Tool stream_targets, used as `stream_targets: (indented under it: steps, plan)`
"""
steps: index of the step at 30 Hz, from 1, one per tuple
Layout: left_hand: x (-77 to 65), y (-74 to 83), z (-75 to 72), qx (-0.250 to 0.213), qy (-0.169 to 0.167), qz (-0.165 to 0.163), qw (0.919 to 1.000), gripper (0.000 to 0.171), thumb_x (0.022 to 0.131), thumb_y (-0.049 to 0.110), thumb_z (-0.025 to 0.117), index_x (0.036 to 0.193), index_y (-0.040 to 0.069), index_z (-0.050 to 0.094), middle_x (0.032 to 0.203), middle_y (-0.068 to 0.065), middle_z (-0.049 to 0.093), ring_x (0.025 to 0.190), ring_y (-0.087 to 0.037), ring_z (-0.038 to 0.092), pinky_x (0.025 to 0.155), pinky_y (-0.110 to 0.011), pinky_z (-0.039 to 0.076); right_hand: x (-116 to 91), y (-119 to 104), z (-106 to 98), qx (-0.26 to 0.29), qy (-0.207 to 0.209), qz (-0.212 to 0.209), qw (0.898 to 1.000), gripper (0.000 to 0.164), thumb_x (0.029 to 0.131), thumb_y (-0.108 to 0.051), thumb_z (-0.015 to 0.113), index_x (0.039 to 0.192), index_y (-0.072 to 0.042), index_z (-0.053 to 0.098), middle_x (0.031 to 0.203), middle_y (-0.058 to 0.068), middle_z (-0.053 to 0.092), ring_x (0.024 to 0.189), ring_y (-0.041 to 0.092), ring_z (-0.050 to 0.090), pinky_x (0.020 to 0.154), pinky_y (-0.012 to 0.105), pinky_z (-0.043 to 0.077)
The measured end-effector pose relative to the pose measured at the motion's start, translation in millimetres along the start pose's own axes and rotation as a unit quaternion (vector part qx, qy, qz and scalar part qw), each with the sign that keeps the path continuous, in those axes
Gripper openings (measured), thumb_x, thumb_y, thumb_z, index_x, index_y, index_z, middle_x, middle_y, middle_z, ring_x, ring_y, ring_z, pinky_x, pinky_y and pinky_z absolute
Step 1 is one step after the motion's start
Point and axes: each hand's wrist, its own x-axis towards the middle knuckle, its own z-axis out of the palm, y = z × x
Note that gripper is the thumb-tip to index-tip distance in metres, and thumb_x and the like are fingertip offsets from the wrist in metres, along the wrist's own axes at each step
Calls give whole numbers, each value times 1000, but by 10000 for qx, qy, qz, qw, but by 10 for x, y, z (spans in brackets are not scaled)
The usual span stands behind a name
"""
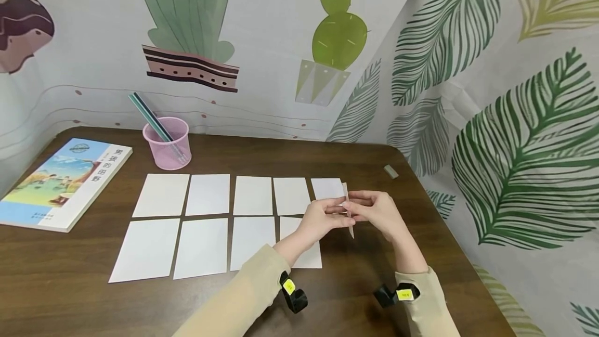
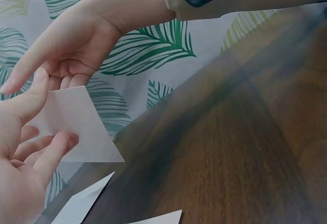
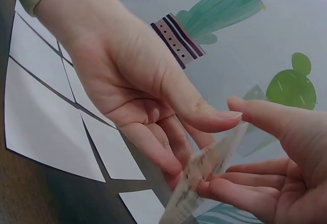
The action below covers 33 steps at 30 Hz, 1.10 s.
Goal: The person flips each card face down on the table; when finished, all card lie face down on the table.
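Both hands hold one thin card (image 1: 352, 231) upright on edge above the right end of the laid-out cards. My left hand (image 1: 322, 218) pinches it from the left, its thumb and fingers on the card. From the other side my right hand (image 1: 378, 213) grips it between thumb and fingers. In the left wrist view the card's plain pale face (image 2: 94, 129) shows. Blurred markings cover its other face (image 3: 191, 180) in the right wrist view; what they depict cannot be made out. Several blank white cards (image 1: 252, 196) lie flat in two rows on the table.
A brown wooden table (image 1: 262, 157) carries everything. At its left lies a book (image 1: 61, 181) with a colourful cover. Behind the cards stands a pink mesh cup (image 1: 170, 144) with pencils (image 1: 151, 116). A small grey block (image 1: 390, 171) lies near the right edge.
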Motion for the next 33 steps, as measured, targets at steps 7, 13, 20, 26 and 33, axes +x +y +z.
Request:
stream_targets:
  steps: [7, 13, 20, 26, 33]
  plan:
    - [-29, 4, 30, -152, -135, 47, 9998, 52, 86, 11, 75, 134, 3, 58, 122, -16, 68, 110, -26, 68, 89, -30, 56, 1, -40, -17, -420, 499, 152, 9978, 45, 90, -13, 66, 123, 15, 58, 114, 30, 67, 85, 18, 72, 68, 30, 60]
    - [-25, -11, 54, -132, 4, -84, 9999, 48, 86, 13, 75, 130, 4, 62, 122, -16, 68, 111, -26, 67, 94, -33, 54, 3, -6, -74, -800, 979, 270, 9916, 38, 89, -7, 59, 119, 15, 60, 102, 25, 71, 72, 8, 66, 61, 22, 57]
    - [18, -86, -25, -21, 1004, 31, 9949, 37, 84, 10, 76, 119, 1, 68, 111, -14, 72, 102, -25, 70, 93, -34, 54, 59, 207, -265, 32, 557, 455, 9974, 42, 93, -5, 55, 127, 19, 52, 91, 9, 72, 70, 5, 65, 63, 23, 57]
    - [43, -141, -82, -273, 1141, -418, 9922, 41, 88, 9, 71, 125, -5, 61, 110, -18, 71, 95, -22, 70, 89, -34, 56, 75, 412, -355, 858, -401, 421, 9946, 47, 95, -4, 51, 132, 23, 40, 85, -6, 70, 73, 6, 68, 66, 25, 58]
    - [52, -174, -66, -572, 975, -727, 9909, 35, 89, 5, 70, 119, -10, 62, 94, -15, 71, 72, -7, 63, 74, -25, 59, 107, 543, -335, 1071, -981, 278, 9890, 45, 95, -4, 51, 128, 25, 40, 86, -6, 71, 76, 7, 69, 66, 26, 59]
